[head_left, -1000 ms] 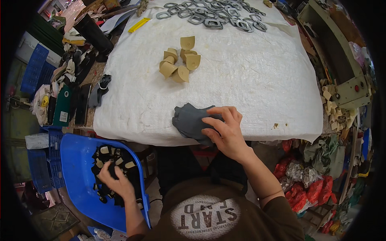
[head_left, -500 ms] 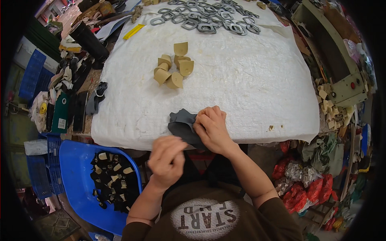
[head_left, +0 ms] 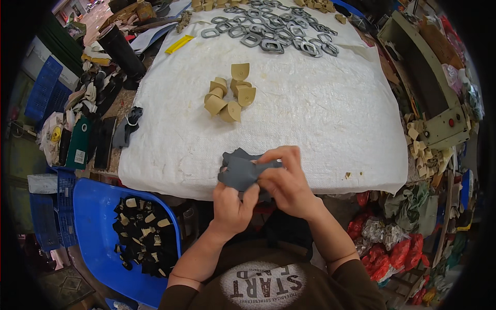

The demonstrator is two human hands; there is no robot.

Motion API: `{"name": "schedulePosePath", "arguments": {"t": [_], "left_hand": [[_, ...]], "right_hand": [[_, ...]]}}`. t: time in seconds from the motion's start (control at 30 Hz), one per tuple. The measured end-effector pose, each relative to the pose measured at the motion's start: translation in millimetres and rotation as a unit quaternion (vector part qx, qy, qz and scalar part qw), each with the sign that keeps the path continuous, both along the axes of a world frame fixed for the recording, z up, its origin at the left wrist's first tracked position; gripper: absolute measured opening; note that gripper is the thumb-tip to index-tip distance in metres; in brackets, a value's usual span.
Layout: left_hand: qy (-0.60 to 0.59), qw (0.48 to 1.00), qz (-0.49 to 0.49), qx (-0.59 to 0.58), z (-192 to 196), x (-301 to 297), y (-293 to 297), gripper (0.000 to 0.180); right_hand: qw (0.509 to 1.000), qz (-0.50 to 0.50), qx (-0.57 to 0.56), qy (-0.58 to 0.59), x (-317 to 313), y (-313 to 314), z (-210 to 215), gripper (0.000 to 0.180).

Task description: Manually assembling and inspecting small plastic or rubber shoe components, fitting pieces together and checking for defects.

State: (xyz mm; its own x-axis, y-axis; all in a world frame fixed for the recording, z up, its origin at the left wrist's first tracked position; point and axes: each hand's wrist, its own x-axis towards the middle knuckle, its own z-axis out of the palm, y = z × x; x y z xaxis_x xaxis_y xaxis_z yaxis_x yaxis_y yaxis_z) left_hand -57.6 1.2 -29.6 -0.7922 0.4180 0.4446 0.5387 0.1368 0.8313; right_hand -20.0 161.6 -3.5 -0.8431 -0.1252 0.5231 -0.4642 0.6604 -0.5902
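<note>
The person's left hand point(head_left: 232, 211) pinches the near left edge of a dark grey flat cut piece point(head_left: 241, 172), while the right hand point(head_left: 289, 182) grips its right end between thumb and fingers. The piece is at the near edge of the white woven sheet point(head_left: 330, 124). Farther off stand tan curved caps point(head_left: 241, 72), then grey oblong rings point(head_left: 251, 40); near left is a blue plastic tub point(head_left: 98, 227) of black pieces point(head_left: 147, 240)

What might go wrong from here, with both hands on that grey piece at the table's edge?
1. The grey piece between the left hand and right hand looks thin and limp, so it might fold or slip.
2. More grey material shows behind it, near the front edge of the white sheet; a nudge could perhaps drag some off.
</note>
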Motion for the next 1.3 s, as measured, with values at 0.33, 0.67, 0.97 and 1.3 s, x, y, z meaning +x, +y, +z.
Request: {"name": "schedulePosePath", "arguments": {"t": [0.33, 0.67, 0.97, 1.3], "left_hand": [[-0.402, 0.889, -0.015, 0.216, 0, 0, -7, 0.035], [-0.416, 0.888, -0.031, 0.195, -2, 1, -19, 0.032], [-0.416, 0.887, -0.092, 0.179, -8, 7, 4, 0.033], [-0.522, 0.773, -0.143, 0.331, 8, 18, 9, 0.037]], "right_hand": [[0.940, -0.271, -0.131, -0.163, -138, 22, -28, 0.066], [0.925, -0.284, -0.197, -0.156, -98, 21, -28, 0.041], [0.915, -0.296, 0.091, -0.260, -21, 65, -20, 0.053], [0.936, -0.297, 0.125, -0.142, 29, 47, -45, 0.066]]}}
